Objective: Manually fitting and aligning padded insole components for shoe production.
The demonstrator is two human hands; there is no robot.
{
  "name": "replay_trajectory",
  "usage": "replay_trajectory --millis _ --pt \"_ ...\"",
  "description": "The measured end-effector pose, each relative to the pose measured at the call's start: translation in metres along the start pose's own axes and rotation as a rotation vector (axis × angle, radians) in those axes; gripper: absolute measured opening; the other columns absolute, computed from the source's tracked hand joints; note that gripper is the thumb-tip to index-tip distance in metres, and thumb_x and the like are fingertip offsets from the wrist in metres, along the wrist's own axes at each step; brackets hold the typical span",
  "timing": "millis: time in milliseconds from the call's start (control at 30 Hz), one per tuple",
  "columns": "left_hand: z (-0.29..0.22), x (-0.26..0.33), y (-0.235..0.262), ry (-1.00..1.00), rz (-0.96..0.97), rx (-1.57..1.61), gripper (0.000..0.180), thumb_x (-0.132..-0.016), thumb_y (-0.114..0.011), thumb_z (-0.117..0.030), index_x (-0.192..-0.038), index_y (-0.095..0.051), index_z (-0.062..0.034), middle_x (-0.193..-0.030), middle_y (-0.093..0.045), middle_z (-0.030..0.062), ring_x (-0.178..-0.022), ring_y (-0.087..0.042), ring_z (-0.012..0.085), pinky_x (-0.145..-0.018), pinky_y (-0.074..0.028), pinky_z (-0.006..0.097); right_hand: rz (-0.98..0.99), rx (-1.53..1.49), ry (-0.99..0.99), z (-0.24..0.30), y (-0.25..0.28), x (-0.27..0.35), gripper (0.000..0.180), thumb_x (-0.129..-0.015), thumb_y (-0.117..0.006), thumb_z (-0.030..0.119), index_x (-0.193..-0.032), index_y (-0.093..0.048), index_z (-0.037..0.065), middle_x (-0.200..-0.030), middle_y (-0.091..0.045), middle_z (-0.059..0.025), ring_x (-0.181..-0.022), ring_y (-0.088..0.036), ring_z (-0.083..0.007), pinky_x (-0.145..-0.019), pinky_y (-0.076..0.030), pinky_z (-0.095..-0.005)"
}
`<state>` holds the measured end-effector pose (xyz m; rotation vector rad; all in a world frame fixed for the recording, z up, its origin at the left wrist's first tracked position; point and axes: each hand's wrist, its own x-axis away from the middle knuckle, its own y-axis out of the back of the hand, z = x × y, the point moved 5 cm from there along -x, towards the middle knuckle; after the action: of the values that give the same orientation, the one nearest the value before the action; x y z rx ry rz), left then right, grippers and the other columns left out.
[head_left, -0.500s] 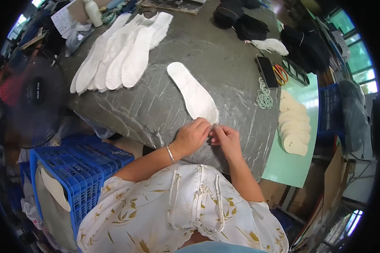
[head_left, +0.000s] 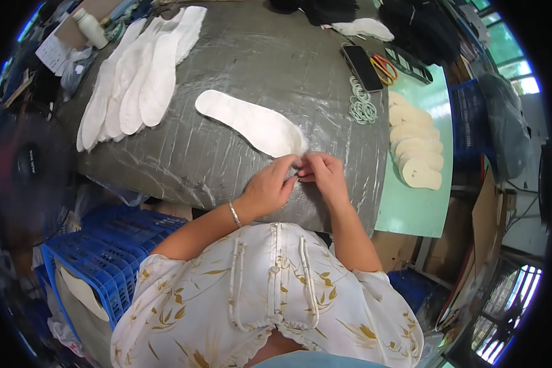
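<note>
A white fuzzy insole lies flat on the dark table, slanting from upper left to lower right. Both hands meet at its near right end. My left hand, with a bangle on its wrist, is closed with its fingertips at the insole's edge. Opposite it, my right hand pinches thumb and fingers at that same edge, fingertips close to those of the left. What lies exactly between the fingertips is partly hidden.
White fuzzy insoles fan out at the far left. To the right are a phone, orange-handled scissors, pale green rubber bands and cream insoles on a green sheet. A blue crate stands at lower left.
The insole has turned to lie more crosswise, its far end swinging left. My hands stay at its near end, with the right fingers now higher against the edge. The whole view has shifted.
</note>
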<state>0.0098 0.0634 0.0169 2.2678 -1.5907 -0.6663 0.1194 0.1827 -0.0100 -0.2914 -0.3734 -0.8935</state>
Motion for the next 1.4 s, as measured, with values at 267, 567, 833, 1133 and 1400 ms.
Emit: replay_trajectory --millis 267,567,833,1133,1400 --pt "0.005 0.007 0.001 -0.006 -0.045 0.081 0.044 -0.088 -0.063 -0.001 -0.129 -0.049 0.0004 -0.125 -0.061 0.0194 -0.109 -0.065 0.0311 -0.088 -0.056 0.036 -0.073 0.172 0.073 0.001 0.01 -0.01 0.019 -0.09 -0.065 0.014 -0.093 -0.067 -0.005 -0.079 -0.068 -0.0061 -0.067 -0.065 -0.0104 -0.058 -0.053 -0.0237" --pt "0.078 -0.015 0.13 0.231 -0.563 -0.158 0.036 -0.092 -0.057 -0.006 -0.127 -0.055 0.0012 -0.12 -0.061 0.0171 -0.1 -0.062 0.024 -0.08 -0.051 0.033 -0.221 0.27 0.068 0.013 0.057 -0.019 0.037 -0.098 -0.052 0.023 -0.12 -0.062 -0.005 -0.085 -0.068 -0.0091 -0.064 -0.064 -0.0124 -0.055 -0.053 -0.0267" --pt "0.173 -0.042 0.174 0.401 -0.627 -0.009 0.034 -0.095 -0.056 -0.015 -0.124 -0.058 0.0027 -0.106 -0.068 0.0135 -0.095 -0.065 0.0175 -0.086 -0.05 0.029 -0.092 0.357 0.209 0.016 0.02 -0.032 0.041 -0.086 -0.065 0.014 -0.121 -0.06 -0.008 -0.084 -0.068 -0.0051 -0.074 -0.062 -0.0099 -0.066 -0.05 -0.0241" --pt "0.144 0.013 0.168 0.442 -0.535 0.15 0.028 -0.095 -0.057 -0.011 -0.119 -0.06 0.0035 -0.086 -0.071 0.0096 -0.074 -0.064 0.0115 -0.068 -0.05 0.025 0.047 0.248 0.047 0.01 0.032 -0.003 0.038 -0.088 -0.061 0.007 -0.124 -0.057 -0.005 -0.085 -0.061 0.0 -0.075 -0.061 -0.0083 -0.064 -0.055 -0.0241" --pt "0.12 0.074 0.18 0.517 -0.667 0.045 0.041 -0.098 -0.058 -0.021 -0.131 -0.05 0.0013 -0.094 -0.066 0.0092 -0.064 -0.061 0.0108 -0.059 -0.049 0.025 0.023 0.393 -0.138 0.016 0.089 0.02 0.035 -0.098 -0.048 0.017 -0.126 -0.061 0.001 -0.093 -0.069 -0.0075 -0.077 -0.067 -0.0144 -0.065 -0.053 -0.027"
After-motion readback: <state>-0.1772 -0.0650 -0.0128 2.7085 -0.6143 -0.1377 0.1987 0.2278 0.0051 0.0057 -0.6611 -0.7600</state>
